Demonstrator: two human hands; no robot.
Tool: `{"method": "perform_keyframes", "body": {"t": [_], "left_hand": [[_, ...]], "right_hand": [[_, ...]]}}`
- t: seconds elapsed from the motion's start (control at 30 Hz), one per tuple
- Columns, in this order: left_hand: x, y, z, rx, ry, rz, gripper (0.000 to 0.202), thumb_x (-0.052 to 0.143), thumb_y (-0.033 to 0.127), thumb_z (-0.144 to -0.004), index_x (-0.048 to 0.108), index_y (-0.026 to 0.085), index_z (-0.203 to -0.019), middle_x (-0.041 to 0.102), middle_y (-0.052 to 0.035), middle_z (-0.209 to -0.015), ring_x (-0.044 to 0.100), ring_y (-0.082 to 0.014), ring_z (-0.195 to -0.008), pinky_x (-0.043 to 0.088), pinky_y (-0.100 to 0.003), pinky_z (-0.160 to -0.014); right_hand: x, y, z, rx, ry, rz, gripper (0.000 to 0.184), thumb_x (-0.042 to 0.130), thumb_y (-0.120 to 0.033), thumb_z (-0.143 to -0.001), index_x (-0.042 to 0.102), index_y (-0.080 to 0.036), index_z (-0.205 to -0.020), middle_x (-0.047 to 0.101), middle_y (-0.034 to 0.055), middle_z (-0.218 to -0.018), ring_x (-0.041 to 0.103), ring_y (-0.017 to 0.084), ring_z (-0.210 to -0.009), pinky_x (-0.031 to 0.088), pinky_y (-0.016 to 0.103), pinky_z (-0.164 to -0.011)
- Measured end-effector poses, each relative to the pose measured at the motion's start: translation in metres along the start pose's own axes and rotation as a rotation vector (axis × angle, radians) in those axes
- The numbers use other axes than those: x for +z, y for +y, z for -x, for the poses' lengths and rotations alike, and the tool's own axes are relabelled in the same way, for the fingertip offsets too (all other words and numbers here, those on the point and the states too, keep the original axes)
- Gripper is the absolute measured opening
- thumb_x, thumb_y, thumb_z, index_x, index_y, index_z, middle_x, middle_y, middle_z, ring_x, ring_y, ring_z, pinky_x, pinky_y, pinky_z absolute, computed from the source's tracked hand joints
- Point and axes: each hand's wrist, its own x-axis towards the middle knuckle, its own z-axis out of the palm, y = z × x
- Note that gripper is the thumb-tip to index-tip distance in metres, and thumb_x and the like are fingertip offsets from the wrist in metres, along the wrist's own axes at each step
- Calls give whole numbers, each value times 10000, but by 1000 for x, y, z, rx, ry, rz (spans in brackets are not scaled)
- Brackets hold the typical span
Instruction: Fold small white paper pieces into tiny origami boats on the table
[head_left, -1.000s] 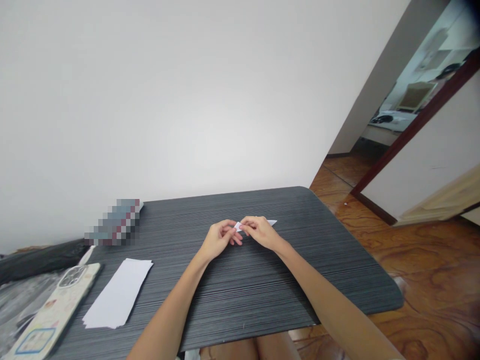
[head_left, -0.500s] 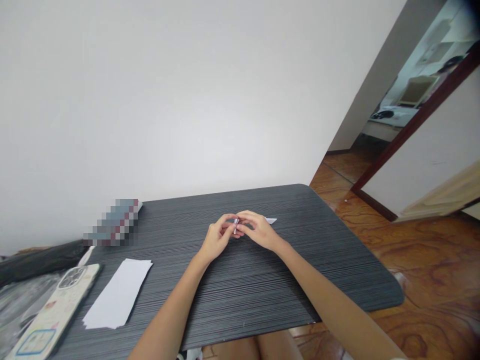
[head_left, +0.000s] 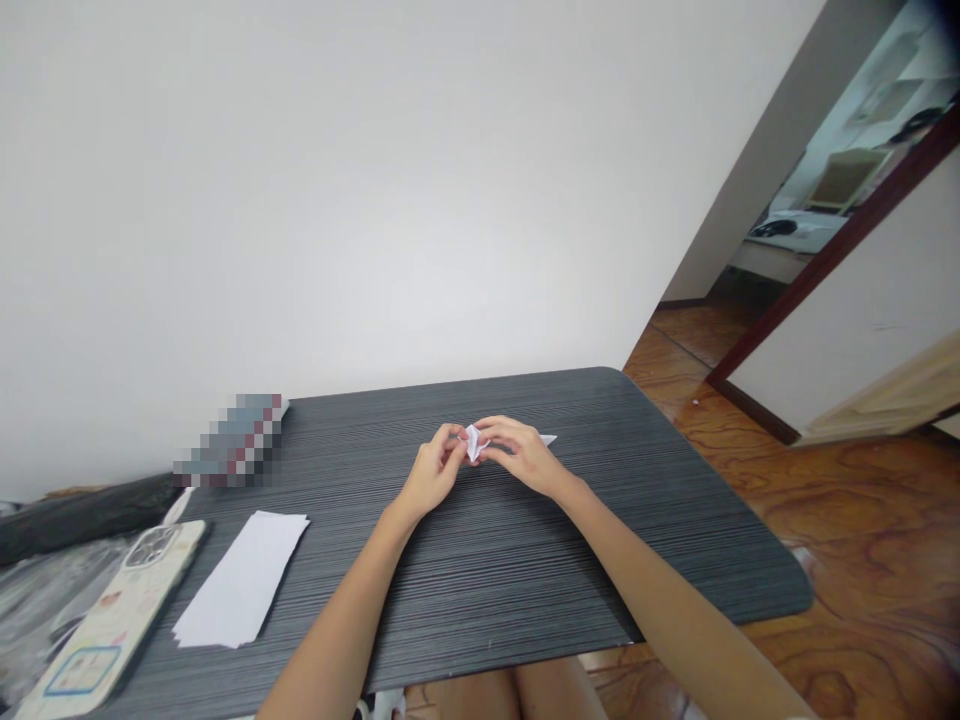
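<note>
Both hands pinching a small folded paper [head_left: 473, 441] mid-table [head_left: 525, 560], left hand [head_left: 433, 472] and right hand [head_left: 520, 455] curled tight on it. Paper stack [head_left: 244, 578] and phone [head_left: 112, 618] near the left edge.

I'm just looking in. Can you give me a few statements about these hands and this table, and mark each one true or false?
1. The left hand and the right hand both pinch a small folded paper. True.
2. The phone lies on the right side of the table. False: it lies at the left edge, beside the white sheets.
3. The white sheets lie flat, left of the left forearm. True.
4. The table top is pale bare wood. False: it is dark grey with fine stripes.
</note>
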Motion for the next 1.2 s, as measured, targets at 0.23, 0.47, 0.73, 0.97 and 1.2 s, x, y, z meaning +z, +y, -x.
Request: {"method": "perform_keyframes", "body": {"t": [0.23,0.47,0.73,0.97,1.2], "left_hand": [[-5,0,1,80,-88,-125,185,369,250,-850,439,164,-998,616,-28,-756,592,-128,-693,457,-262,-693],[-10,-4,-3,260,3,-281,176,426,190,-818,536,157,-952,565,-91,-955,553,-159,-869,467,-286,-738],[-12,-10,-4,371,16,-341,131,511,208,-786,614,155,-847,618,-80,-923,571,-156,-862,457,-297,-776],[-13,-9,-3,349,11,-361,170,483,237,-801,636,165,-818,628,-78,-907,579,-160,-844,460,-304,-767],[-12,-4,-3,316,38,-309,187,484,240,-799,632,176,-894,621,-80,-935,574,-167,-872,455,-305,-776]], "right_hand": [[-5,0,0,-55,-21,120,109,552,-194,-768,627,-196,-847,586,56,-982,545,161,-932,420,318,-853],[-6,0,1,-92,-44,165,98,549,-209,-771,634,-187,-814,585,53,-923,558,147,-848,441,282,-774],[-6,0,1,-97,-58,168,94,555,-219,-769,640,-178,-764,588,47,-873,561,139,-805,438,276,-752],[-8,1,1,-80,-76,147,112,545,-230,-774,649,-187,-773,593,46,-866,563,146,-803,441,284,-747],[-10,-2,0,-54,-60,114,116,543,-235,-776,649,-201,-807,596,47,-890,563,150,-826,441,293,-762]]}}
